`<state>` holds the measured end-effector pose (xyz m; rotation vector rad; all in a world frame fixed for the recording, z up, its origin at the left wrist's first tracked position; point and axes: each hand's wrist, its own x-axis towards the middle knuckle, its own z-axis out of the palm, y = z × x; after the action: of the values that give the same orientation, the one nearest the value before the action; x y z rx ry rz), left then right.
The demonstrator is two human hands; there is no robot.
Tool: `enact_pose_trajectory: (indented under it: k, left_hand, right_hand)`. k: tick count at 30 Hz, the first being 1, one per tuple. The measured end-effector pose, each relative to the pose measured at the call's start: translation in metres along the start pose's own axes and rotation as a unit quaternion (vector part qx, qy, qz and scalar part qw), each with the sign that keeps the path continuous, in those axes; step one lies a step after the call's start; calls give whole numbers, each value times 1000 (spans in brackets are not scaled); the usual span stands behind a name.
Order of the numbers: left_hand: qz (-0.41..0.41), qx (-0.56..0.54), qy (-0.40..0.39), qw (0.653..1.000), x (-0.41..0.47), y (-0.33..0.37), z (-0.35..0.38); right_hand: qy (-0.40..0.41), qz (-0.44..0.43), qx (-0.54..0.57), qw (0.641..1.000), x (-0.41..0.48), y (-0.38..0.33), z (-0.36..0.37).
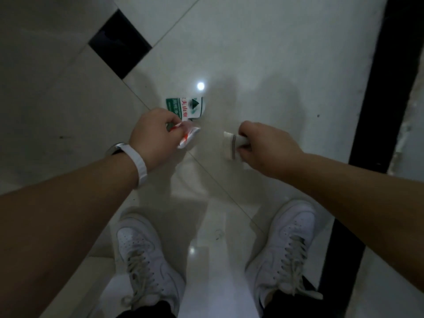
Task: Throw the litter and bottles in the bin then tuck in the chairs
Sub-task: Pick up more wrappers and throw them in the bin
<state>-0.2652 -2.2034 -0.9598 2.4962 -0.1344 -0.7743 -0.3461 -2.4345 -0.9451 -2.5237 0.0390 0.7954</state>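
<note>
I look straight down at a glossy tiled floor. My left hand, with a white wristband, is closed on a crumpled white and red wrapper. Just beyond its fingers a flat green and white bottle label lies on the tiles. My right hand grips a small white paper piece with a grey stripe. Both hands are low, close to the floor. No bin, bottle or chair is in view.
My two white sneakers stand at the bottom of the view. A black floor tile is set at the upper left. A black strip runs along the right side.
</note>
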Motion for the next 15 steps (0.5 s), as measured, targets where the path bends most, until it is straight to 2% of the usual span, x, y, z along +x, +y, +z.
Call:
enact_pose_trajectory:
  k: [4,12,15]
  left_hand:
    - [-57,-67,5,996,-29,43,-14]
    - [-74,-197,88,974,-99,191,-95]
    - [-61,-228,113,965,-127,243,-147]
  right_hand:
    - [58,13,25,998,-44,-14,-38]
    - [141,92,119,979,-123,-49,-180]
    - [166,89,167,968,-155,-78,-239]
